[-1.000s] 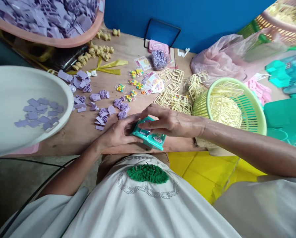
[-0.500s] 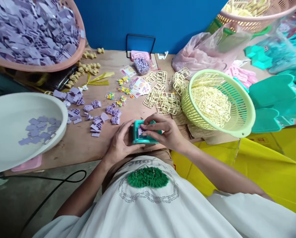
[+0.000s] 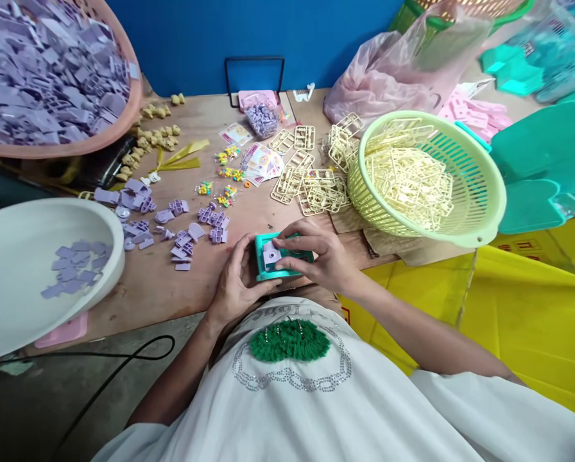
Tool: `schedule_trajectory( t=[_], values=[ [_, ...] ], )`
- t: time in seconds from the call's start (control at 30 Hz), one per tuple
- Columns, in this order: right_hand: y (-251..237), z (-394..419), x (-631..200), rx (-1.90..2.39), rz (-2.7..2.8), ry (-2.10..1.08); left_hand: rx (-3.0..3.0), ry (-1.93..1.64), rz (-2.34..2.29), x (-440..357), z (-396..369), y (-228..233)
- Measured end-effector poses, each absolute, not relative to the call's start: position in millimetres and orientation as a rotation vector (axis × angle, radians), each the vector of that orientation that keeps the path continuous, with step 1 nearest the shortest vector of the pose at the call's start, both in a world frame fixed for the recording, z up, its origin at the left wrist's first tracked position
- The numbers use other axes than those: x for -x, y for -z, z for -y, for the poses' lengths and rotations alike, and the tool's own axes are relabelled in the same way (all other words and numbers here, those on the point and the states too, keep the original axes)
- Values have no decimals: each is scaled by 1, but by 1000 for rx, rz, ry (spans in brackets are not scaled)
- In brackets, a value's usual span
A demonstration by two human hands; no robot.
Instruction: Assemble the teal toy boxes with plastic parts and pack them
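Your left hand (image 3: 234,282) and your right hand (image 3: 316,256) are both closed around the small teal plastic box (image 3: 274,258) with a little purple plastic piece (image 3: 270,255) in it, at the near edge of the wooden tabletop (image 3: 172,282), near the loose purple plastic pieces (image 3: 191,228).

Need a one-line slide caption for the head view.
Both hands, left and right, hold a teal toy case at the table edge, lilac parts scattered nearby.
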State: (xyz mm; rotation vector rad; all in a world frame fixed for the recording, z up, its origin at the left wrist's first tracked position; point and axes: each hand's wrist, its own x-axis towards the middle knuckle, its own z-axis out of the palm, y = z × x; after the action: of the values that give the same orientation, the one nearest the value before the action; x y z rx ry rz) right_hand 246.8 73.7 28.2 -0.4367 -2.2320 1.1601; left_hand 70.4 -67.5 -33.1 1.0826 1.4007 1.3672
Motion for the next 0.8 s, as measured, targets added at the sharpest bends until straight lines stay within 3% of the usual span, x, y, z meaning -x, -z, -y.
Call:
schedule_trajectory(
  t=[0.4,0.57,0.8],
  values=[
    [-41,-43,-260,342,2285,-991,-1002,-1418,-1217,-83,82,9],
    [-28,-21,-276,585,2189,-863,-1164,-1477,-1361,-90,88,11],
    [-10,-11,-288,737,2030,-1118,-1507,-1538,-1511,-96,91,22]
  ],
)
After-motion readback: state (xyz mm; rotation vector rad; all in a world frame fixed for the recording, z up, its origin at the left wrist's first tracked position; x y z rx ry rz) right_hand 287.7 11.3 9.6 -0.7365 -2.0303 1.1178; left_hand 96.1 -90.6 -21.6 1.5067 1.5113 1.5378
